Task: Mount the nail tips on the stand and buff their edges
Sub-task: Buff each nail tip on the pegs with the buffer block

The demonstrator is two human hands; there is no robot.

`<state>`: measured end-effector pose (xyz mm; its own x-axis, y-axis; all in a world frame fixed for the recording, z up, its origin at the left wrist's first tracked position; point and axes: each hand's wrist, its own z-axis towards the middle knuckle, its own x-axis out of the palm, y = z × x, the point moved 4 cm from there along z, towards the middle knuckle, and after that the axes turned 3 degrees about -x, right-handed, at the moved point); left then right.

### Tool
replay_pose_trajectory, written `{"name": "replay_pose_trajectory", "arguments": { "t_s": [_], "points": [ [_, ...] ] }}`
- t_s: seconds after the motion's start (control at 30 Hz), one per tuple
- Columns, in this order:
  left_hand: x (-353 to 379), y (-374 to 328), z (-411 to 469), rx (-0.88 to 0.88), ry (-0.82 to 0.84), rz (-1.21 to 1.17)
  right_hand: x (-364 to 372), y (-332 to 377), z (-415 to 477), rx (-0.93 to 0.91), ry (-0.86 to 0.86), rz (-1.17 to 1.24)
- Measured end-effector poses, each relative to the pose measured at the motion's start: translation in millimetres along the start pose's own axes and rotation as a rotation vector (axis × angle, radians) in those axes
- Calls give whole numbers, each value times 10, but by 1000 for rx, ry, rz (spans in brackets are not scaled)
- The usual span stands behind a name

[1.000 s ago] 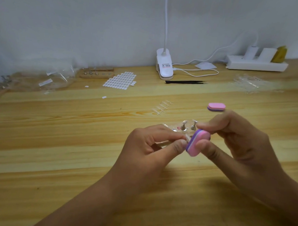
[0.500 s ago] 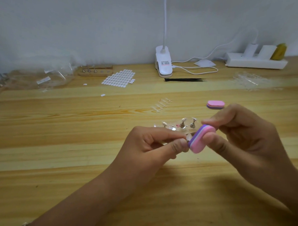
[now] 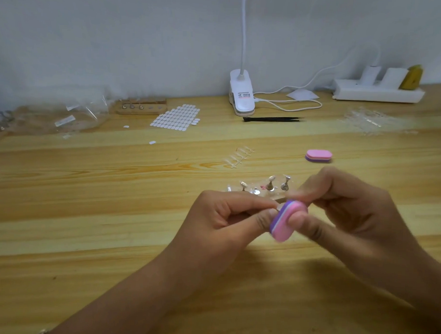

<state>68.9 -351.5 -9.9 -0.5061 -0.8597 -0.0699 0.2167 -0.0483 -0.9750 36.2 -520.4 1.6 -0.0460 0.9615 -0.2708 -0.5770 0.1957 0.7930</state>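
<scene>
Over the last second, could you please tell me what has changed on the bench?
The right hand lifted the pink-and-purple oval buffer block slightly, then stroked it down towards the person, still gripping it. The left hand still pinches the barely visible clear nail tip against it. The spare pink buffer block and clear peg stand stayed put.
</scene>
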Motion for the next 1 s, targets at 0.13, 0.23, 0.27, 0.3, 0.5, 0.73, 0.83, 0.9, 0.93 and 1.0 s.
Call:
{"name": "replay_pose_trajectory", "arguments": {
  "t_s": [0.13,0.23,0.27,0.3,0.5,0.73,0.83,0.9,0.93,1.0],
  "points": [
    [-20,-4,7,17,-2,-18,-33,13,18,-23,-42,13],
    [-13,-5,2,19,20,-27,5,-9,2,-6,10,23],
    [-7,-4,-1,17,28,-30,18,-17,-4,-2,33,13],
    [-9,-1,-1,15,27,-35,8,-15,0,-6,27,11],
    [-22,27,7,-13,25,-112,-202,21,65,37,-127,236],
    [38,6,-17,-16,113,-82,-117,-6,43,72,-42,130],
    [40,10,-19,-24,103,-89,-49,-13,18,49,38,83],
    [35,3,-21,-36,104,-113,-65,-1,27,16,24,27],
    [30,2,-20,-44,107,-119,-97,14,44,-6,-9,2],
    [30,4,-24,-58,116,-118,-125,20,54,-14,-31,-9]
  ]
}}
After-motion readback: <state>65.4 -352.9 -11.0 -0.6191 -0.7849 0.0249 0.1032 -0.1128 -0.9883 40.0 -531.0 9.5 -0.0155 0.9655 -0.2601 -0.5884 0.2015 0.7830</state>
